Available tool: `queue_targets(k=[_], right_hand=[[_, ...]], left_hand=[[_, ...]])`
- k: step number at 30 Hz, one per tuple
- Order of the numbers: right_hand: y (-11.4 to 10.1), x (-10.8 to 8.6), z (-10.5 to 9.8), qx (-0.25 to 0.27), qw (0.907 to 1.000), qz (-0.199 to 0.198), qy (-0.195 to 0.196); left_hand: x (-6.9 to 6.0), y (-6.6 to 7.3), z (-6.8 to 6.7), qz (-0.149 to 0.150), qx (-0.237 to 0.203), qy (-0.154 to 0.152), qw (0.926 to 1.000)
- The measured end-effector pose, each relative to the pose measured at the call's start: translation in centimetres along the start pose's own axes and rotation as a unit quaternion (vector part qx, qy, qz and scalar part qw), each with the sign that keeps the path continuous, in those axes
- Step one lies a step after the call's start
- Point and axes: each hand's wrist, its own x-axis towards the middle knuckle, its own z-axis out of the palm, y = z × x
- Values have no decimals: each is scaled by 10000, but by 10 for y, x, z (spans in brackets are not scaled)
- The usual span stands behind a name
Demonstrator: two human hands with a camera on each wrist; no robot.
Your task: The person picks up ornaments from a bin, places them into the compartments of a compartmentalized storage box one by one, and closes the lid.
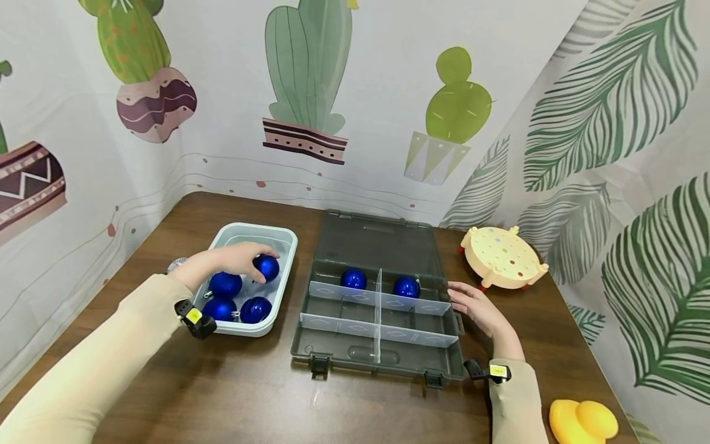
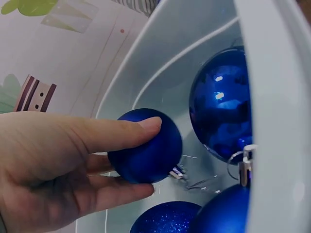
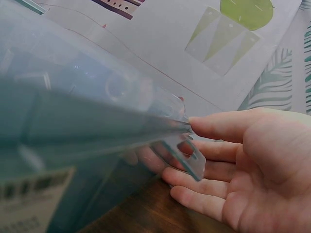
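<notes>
Left sleeve (image 1: pixel 83 376) nearest me, my left fingers (image 2: pixel 116 194) pinching a blue ball (image 2: pixel 153 155) at the tub (image 1: pixel 244 329); open box (image 1: pixel 413 317) lies off right, my right fingers (image 3: pixel 204 201) loosely apart against its side.

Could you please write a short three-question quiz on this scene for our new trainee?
1. Count: how many blue balls sit in the divided box?
2. True or false: the right hand is holding a ball.
3. Multiple choice: at the pale tray, what does the left hand hold?
A) a yellow toy
B) a blue ball
C) the box's latch

Key:
1. Two, side by side in the back row.
2. False; it touches the side of the box.
3. B
</notes>
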Motion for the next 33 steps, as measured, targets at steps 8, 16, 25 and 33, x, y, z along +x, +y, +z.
queue_targets(k=[8, 16, 25, 33], right_hand=[[-1, 0, 1, -5, 10000, 17, -20], [0, 0, 0, -12, 10000, -33, -18], [0, 0, 0, 50, 10000, -59, -30], [0, 0, 0, 68, 10000, 11, -39]], left_hand=[[-4, 3, -8, -203, -289, 967, 9947], [-3, 11, -14, -605, -757, 1731, 9801], [5, 27, -19, -491, -1179, 2174, 9677], [20, 56, -13, -158, -1369, 2236, 9649]])
